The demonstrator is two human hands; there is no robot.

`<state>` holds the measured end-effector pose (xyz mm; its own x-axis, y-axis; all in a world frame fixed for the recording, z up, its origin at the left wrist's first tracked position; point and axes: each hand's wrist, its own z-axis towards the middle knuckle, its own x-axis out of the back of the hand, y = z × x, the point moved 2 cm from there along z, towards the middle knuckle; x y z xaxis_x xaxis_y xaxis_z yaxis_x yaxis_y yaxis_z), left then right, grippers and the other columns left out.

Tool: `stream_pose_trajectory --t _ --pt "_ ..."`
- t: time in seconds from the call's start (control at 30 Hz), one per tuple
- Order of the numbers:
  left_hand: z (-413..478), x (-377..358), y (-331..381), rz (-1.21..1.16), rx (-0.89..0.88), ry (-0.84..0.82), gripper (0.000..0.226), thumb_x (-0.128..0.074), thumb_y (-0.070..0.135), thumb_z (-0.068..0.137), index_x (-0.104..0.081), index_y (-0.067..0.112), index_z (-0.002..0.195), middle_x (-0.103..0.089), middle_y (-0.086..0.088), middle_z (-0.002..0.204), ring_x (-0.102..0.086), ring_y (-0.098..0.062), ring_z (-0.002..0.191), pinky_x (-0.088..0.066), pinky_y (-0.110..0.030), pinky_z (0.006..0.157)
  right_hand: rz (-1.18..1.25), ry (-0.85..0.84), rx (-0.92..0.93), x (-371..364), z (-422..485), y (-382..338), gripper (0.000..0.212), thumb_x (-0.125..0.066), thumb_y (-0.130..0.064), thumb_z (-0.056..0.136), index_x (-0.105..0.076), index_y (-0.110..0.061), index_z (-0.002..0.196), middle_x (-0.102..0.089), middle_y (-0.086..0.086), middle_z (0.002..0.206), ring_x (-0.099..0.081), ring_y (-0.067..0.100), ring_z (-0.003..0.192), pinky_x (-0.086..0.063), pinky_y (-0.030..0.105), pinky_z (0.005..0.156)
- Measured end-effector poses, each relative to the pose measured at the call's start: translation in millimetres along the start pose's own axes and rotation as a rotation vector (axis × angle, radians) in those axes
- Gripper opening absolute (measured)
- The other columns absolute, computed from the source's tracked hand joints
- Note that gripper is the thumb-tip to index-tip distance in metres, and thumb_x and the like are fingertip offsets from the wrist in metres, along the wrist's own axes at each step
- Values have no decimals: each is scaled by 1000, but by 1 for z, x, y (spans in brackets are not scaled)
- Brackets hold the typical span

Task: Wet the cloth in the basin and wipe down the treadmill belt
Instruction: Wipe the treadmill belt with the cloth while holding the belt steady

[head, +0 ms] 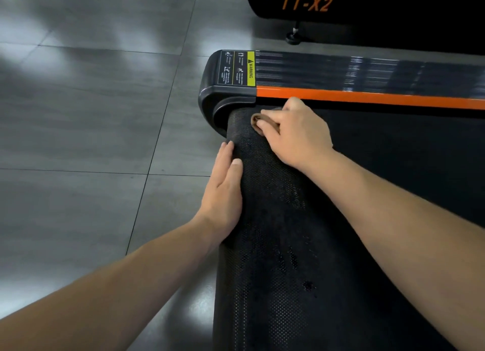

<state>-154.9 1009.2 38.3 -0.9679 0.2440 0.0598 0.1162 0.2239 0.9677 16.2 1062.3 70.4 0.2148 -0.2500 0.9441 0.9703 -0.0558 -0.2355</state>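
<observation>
Risk: small brown bunched cloth sits at the far left corner of the black textured treadmill belt, pinched in my right grip. Left grip lies spread flat on the belt's rounded end. Cloth could snag in the gap beside the black plastic end cap.

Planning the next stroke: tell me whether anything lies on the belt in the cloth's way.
The right hand grips the cloth at the belt's end corner, beside the orange rail. Nothing visible lies on the belt to the right. Along the rounded end toward the camera, the left hand rests flat on the belt.
</observation>
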Motion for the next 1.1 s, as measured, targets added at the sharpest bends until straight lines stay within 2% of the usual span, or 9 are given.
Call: stream_pose_trajectory --t 0.1,0.2,0.3,0.43,0.6,0.83,0.93,1.03,1.1 --pt "-1 1 -9 56 -1 -24 58 -42 24 107 -20 30 161 -13 14 169 -9 4 152 -6 -30 127 83 -32 145 2 -26 -6 43 -47 -58 96 -63 -39 130 -50 -5 105 -58 22 97 -52 39 76" --pt "-12 1 -17 146 9 -26 61 -43 27 107 -16 33 161 -9 17 168 -5 9 150 -2 -19 123 134 -29 338 10 -68 -5 45 -47 -55 93 -69 -32 126 -56 -1 102 -60 21 93 -52 34 70" --pt "-18 2 -18 181 7 -42 62 -44 28 106 -15 35 161 -8 19 168 -3 10 149 -2 -13 117 93 20 230 2 -29 -13 37 -56 -49 94 -68 -34 126 -56 1 105 -58 23 97 -51 36 74" --pt "-21 6 -18 125 37 -95 64 -44 31 106 -12 39 161 -5 24 167 0 13 148 -4 -18 121 37 20 28 -14 21 -28 37 -51 -54 97 -67 -38 126 -55 -2 112 -56 20 105 -52 41 80" --pt "-41 11 -24 115 53 -122 76 -43 43 94 -7 39 161 -4 27 166 0 14 148 -7 -27 126 196 -90 350 2 -61 -32 39 -54 -48 91 -75 -28 116 -60 2 104 -60 24 94 -54 40 75" --pt "-53 12 -31 55 82 -125 78 -46 46 93 -7 42 161 -12 27 165 -11 7 150 -14 -32 127 50 13 95 -13 7 -44 35 -53 -56 95 -74 -34 114 -50 -3 102 -54 22 98 -48 40 81" --pt "-65 13 -36 -9 65 -106 83 -47 50 86 -13 40 161 -20 23 164 -17 5 150 -17 -35 126 148 -59 248 -3 -53 -45 49 -42 -68 88 -74 -39 110 -48 -9 99 -55 18 91 -52 45 75" --pt "-72 11 -35 -26 46 -74 78 -47 46 88 -20 37 160 -26 22 163 -20 4 150 -18 -36 126 197 -98 402 6 -84 -42 42 -50 -57 90 -75 -34 113 -53 -2 97 -58 22 85 -52 40 72" --pt "-74 10 -31 -13 84 -70 77 -47 46 90 -17 40 160 -23 25 163 -19 6 149 -17 -34 126 144 -18 379 5 -54 -41 41 -51 -55 90 -76 -32 112 -55 4 96 -59 26 87 -51 40 75"
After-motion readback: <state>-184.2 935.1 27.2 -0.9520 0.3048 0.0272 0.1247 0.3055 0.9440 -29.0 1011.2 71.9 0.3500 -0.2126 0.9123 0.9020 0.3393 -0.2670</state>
